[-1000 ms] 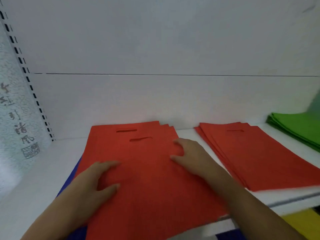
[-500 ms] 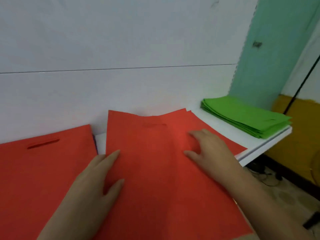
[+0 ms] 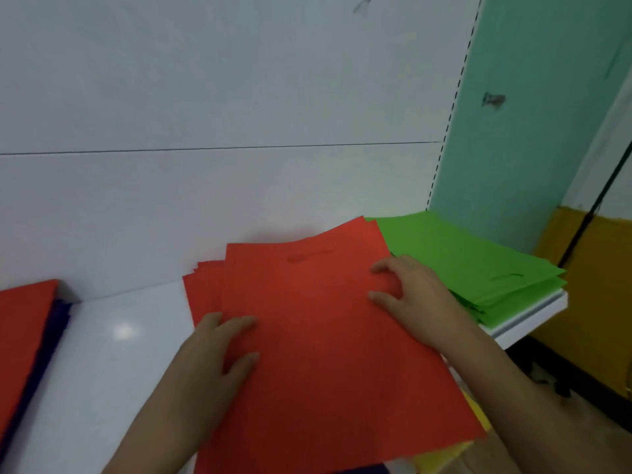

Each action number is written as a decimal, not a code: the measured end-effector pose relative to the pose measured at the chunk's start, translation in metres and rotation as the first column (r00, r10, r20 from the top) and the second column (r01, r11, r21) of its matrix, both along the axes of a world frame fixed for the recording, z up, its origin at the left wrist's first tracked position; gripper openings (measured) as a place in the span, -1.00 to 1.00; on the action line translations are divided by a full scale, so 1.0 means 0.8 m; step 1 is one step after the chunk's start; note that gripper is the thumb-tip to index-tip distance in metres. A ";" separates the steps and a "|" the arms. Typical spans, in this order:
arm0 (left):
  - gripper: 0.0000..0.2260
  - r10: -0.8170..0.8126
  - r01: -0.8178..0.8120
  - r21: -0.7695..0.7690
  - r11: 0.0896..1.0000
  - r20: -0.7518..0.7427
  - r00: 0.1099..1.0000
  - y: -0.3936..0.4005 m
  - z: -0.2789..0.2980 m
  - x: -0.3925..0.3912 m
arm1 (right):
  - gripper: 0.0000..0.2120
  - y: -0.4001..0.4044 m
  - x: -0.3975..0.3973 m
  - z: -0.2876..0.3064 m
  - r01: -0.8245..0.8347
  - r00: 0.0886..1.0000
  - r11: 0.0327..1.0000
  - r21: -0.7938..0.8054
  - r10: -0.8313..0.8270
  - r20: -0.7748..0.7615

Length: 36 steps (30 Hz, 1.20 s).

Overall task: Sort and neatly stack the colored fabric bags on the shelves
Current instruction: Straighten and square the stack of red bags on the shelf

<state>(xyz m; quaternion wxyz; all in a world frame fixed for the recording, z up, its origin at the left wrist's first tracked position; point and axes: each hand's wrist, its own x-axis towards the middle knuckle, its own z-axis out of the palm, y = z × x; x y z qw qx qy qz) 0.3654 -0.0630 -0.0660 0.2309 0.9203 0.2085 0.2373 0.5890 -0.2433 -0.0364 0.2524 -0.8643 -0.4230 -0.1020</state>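
Both hands lie flat on the red bags in the middle of the frame, on the white shelf; the left hand and right hand have straight fingers, gripping nothing; green bags sit at the right; another red stack lies at the left edge; no writing shows.

We see a glossy white shelf carrying three piles: red bags over dark blue ones at left, a fanned red stack centre, green bags right
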 end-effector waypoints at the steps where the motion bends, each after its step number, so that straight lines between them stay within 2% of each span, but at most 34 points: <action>1: -0.60 0.029 -0.029 0.004 1.000 -0.033 0.999 0.002 -0.002 0.006 | -0.62 0.013 0.014 -0.002 -0.037 0.999 0.999 -0.007 0.037 -0.029; 4: -0.55 0.083 -0.083 0.009 0.997 -0.119 0.989 0.006 -0.007 0.014 | -0.58 0.052 0.046 -0.017 -0.128 0.991 0.988 -0.088 0.123 -0.055; 7: -0.50 0.180 -0.178 0.032 0.983 -0.267 0.947 0.007 -0.012 0.022 | -0.56 0.081 0.064 -0.036 -0.145 0.989 0.945 -0.293 0.133 -0.059; 9: -0.50 0.260 -0.252 0.062 0.966 -0.279 0.925 0.008 -0.012 0.027 | -0.54 0.088 0.075 -0.041 -0.124 0.992 0.912 -0.392 0.105 -0.069; 11: -0.51 0.336 -0.332 0.058 0.941 -0.243 0.910 0.007 -0.012 0.023 | -0.48 0.092 0.084 -0.041 -0.124 0.992 0.897 -0.423 0.098 -0.083; 15: -0.59 0.393 -0.395 -0.014 0.919 -0.082 0.916 0.001 -0.008 -0.006 | -0.33 0.087 0.071 -0.028 -0.160 0.987 0.935 -0.318 0.142 -0.078; 17: -0.64 0.387 -0.387 -0.039 0.921 -0.012 0.922 -0.002 -0.002 -0.025 | -0.27 0.092 0.041 -0.016 -0.252 0.968 0.939 -0.234 0.246 -0.056; 21: -0.72 0.375 -0.370 -0.091 0.925 0.049 0.926 -0.007 0.018 -0.073 | -0.60 0.118 -0.043 0.007 -0.453 0.890 0.877 -0.163 0.454 -0.034; 25: -0.75 0.407 -0.401 -0.093 0.911 0.055 0.912 0.007 0.035 -0.155 | -0.67 0.161 -0.135 0.010 -0.593 0.804 0.790 -0.155 0.589 -0.077; 31: -0.82 0.487 -0.473 -0.137 0.870 0.101 0.867 0.052 0.056 -0.285 | -0.60 0.235 -0.253 -0.008 -0.653 0.757 0.736 -0.177 0.634 -0.157; 34: -0.79 0.572 -0.568 -0.072 0.820 0.110 0.813 0.082 0.051 -0.343 | -0.49 0.268 -0.298 -0.012 -0.637 0.771 0.742 -0.209 0.613 -0.172; 36: -0.72 0.628 -0.627 -0.034 0.778 0.063 0.776 0.105 0.045 -0.376 | -0.43 0.288 -0.319 -0.016 -0.600 0.800 0.763 -0.243 0.580 -0.153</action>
